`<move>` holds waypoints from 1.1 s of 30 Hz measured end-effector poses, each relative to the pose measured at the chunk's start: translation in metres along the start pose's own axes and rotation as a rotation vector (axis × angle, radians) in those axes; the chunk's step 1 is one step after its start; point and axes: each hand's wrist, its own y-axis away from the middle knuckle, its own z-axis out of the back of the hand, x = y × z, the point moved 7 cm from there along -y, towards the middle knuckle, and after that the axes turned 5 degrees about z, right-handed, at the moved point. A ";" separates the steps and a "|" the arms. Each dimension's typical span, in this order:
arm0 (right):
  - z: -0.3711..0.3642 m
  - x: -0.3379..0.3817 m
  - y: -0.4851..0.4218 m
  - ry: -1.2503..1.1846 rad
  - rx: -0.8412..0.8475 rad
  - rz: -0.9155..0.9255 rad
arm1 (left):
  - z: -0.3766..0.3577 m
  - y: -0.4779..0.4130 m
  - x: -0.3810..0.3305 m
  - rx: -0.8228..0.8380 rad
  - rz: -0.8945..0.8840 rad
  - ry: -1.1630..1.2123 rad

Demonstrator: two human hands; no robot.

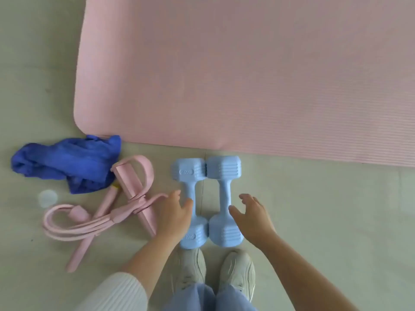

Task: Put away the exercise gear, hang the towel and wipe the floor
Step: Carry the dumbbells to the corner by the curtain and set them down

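Blue "2KG" dumbbells [223, 171] lie by left hand [175, 215] and right hand [253, 217], both unclenched.

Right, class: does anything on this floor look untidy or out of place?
Yes. The blue towel lies crumpled by the mat, and the pink pull-rope sprawls tangled, overlapping the towel. The dumbbells sit neatly paired.

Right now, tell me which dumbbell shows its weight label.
The left dumbbell, beside the pink resistance band: oval labels show on both its heads. The right dumbbell shows only ribbed faces.
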 end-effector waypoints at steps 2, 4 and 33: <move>-0.014 -0.010 -0.024 -0.087 0.010 -0.042 | -0.012 -0.016 0.003 -0.008 -0.023 0.015; -0.027 -0.015 -0.043 -0.211 0.047 -0.094 | -0.026 -0.027 0.008 0.050 0.050 0.081; 0.241 0.109 0.380 -0.905 -0.143 -0.113 | 0.182 0.394 -0.199 0.358 -0.023 0.415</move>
